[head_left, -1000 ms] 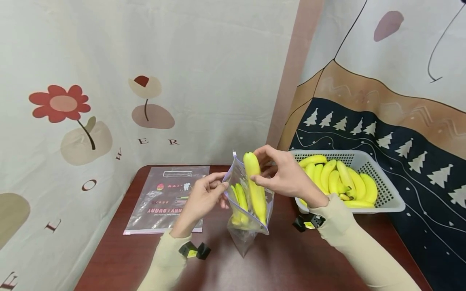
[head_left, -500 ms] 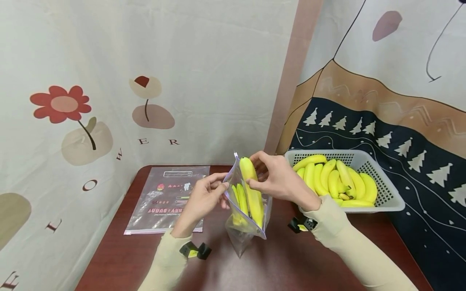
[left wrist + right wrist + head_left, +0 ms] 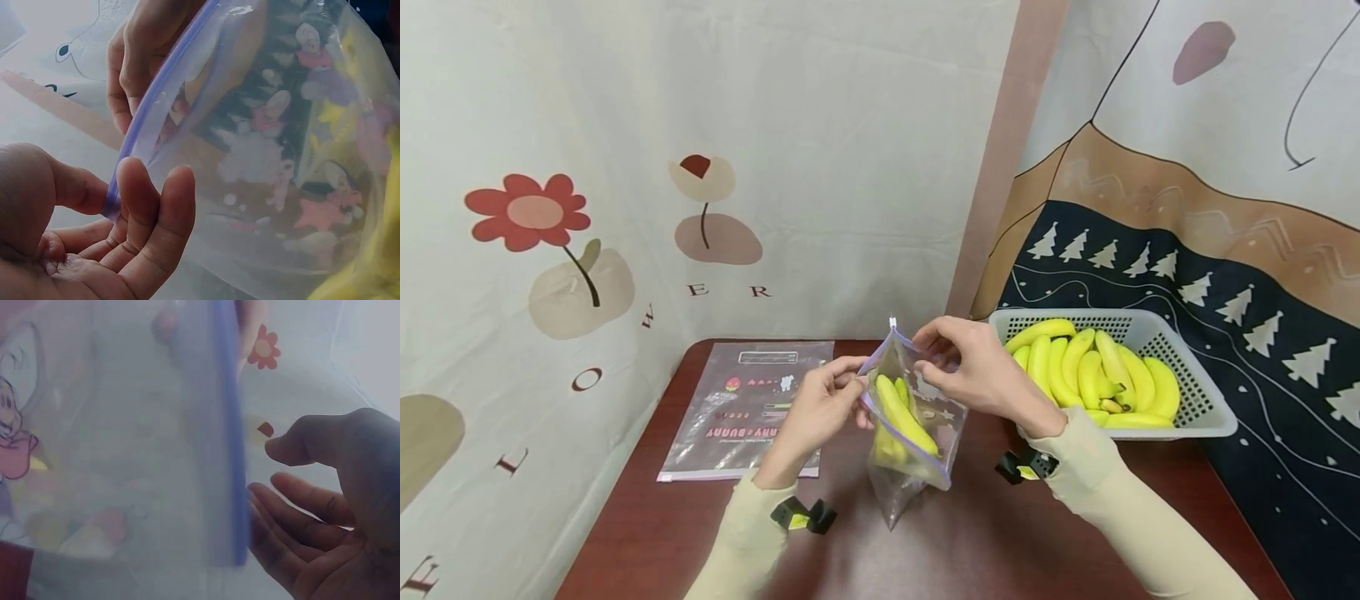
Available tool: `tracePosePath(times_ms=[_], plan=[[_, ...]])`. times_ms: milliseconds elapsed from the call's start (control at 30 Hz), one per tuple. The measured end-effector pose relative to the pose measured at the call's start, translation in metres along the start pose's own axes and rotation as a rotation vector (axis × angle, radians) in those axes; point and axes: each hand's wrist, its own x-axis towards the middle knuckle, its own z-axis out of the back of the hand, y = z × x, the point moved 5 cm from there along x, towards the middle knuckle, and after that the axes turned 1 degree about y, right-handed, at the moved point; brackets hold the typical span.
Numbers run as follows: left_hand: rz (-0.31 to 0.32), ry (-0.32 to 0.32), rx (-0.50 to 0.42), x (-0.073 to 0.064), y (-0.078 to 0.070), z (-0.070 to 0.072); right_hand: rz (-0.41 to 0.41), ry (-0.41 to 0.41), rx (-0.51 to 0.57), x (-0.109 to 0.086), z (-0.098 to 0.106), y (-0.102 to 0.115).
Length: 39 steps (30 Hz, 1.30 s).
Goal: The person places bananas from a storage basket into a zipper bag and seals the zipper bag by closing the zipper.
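A clear zip bag with a purple rim stands upright and gaping at mid-table. Several yellow bananas show inside it, the front one leaning down to the right. My left hand pinches the bag's left rim between thumb and fingers, as the left wrist view also shows with the zip strip. At the opposite side of the mouth is my right hand, its thumb and fingers spread apart with nothing between them. In the right wrist view, its fingertips lie close beside the rim. Printed cartoon figures mark the bag's wall.
A grey perforated basket heaped with bananas stands at the right of the brown table. To the left lies another zip bag, flat, with printing. A patterned cloth hangs behind the table.
My right hand has lowered a banana into the bag and let go of it. The banana has tipped over among the others. My left hand keeps its pinch on the rim.
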Motion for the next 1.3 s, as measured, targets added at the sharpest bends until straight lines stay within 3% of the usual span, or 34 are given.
tracePosePath(times_ms=[133,233,433,533,600,667,833,933,1067,1300], plan=[[-0.009,-0.002,0.005,0.000,0.000,0.002,0.000,-0.064,-0.057,-0.005,0.008,-0.002],[-0.013,-0.003,0.004,-0.001,0.000,0.003,-0.108,-0.039,-0.106,-0.011,0.012,-0.008],[0.008,-0.026,-0.013,-0.001,-0.001,0.005,-0.477,0.206,-0.226,-0.029,0.014,-0.029],[0.006,-0.044,-0.027,0.000,-0.002,0.005,-0.564,0.357,-0.237,-0.036,0.011,-0.035],[-0.006,-0.062,-0.042,0.001,-0.004,0.004,-0.561,0.431,-0.190,-0.038,0.008,-0.035],[-0.028,-0.084,-0.063,0.002,-0.008,0.004,-0.520,0.453,-0.111,-0.037,0.006,-0.033],[-0.044,-0.157,-0.122,0.005,-0.016,0.006,-0.402,0.318,0.050,-0.029,0.011,-0.028],[-0.033,-0.184,-0.172,0.007,-0.018,0.007,-0.408,0.245,0.106,-0.028,0.014,-0.029],[-0.035,-0.216,-0.265,0.007,-0.019,0.009,-0.445,0.211,0.152,-0.028,0.015,-0.032],[-0.236,-0.301,-0.253,0.001,-0.030,0.012,-0.423,0.185,0.202,-0.028,0.016,-0.029]])
